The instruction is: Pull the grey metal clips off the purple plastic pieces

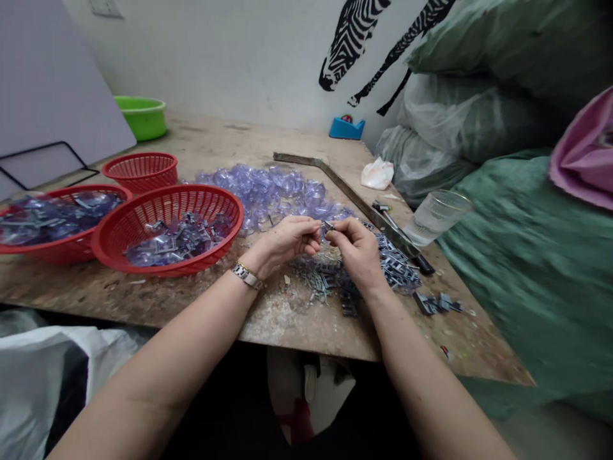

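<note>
The right hand [357,249] is closed in a thumb-and-forefinger pinch on a small dark part [329,225], held above the table [287,327] between both hands; the left hand [286,241] has its fingers curled and its tips close against the part's other side, though whether they grip it cannot be told. As judged, sound work here calls for a firm but light pinch, the part square and unhidden by the thumbs, and both hands low, since a piece dropped among the pins [320,285] and clips [398,263] would be hard to find.
</note>
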Demonstrator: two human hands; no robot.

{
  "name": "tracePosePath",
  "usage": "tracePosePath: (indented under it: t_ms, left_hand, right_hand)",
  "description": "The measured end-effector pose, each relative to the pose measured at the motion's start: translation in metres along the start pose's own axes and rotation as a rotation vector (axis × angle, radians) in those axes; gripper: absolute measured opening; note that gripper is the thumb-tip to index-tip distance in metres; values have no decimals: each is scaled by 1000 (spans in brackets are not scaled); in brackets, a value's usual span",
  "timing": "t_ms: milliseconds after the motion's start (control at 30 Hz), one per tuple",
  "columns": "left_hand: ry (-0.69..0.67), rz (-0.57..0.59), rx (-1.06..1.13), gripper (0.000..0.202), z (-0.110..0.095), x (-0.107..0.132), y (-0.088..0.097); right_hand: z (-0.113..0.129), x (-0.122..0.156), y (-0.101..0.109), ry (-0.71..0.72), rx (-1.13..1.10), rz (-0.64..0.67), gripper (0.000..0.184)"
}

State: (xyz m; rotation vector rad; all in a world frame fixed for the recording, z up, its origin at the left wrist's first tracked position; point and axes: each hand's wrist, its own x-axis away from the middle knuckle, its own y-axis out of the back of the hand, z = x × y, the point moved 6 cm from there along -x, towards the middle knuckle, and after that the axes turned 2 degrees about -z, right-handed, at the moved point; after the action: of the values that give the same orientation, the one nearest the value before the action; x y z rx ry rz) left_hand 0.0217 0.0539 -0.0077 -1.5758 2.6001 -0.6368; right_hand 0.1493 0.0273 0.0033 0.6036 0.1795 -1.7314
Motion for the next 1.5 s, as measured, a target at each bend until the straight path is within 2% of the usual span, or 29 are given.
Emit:
tracePosePath:
  t_ms: [133,267,400,500,600,767,933,1167,1500]
  left_hand:
    - [18,22,-7,27,2,0,-2]
    - [-60,4,-29,28,3,0,-7]
    - [-176,-36,-185,27,-2,3,-8]
    - [-230,-17,-324,21,-5,3,-8]
    - [-225,-11,-403,22,-5,1,-6]
    - [-199,-28,-441,23,-5,0,-4]
    - [-195,-32,-498,24,-6,0,-3]
    - [-193,22,-470,25,-7,2,-3]
    - [-209,-1,-395,25,-6,1,-6]
  right_hand:
    - [-4,-2,-3,-57,-62,70,12]
    - [-6,-3,0,-80,-88,21,13]
    - [-6,-3,0,-100,-104,-17,15]
    - [-6,-2,-1,-110,-117,-14,15]
    - [-10,-2,-2,-127,-128,-5,18]
    - [-17,-2,-6,-180,-116,63,32]
    - [-15,-1,-9,-185,-87,148,30]
    - [-5,-1,-5,-113,-66,112,21]
    - [-4,0,-4,-95,-33,38,19]
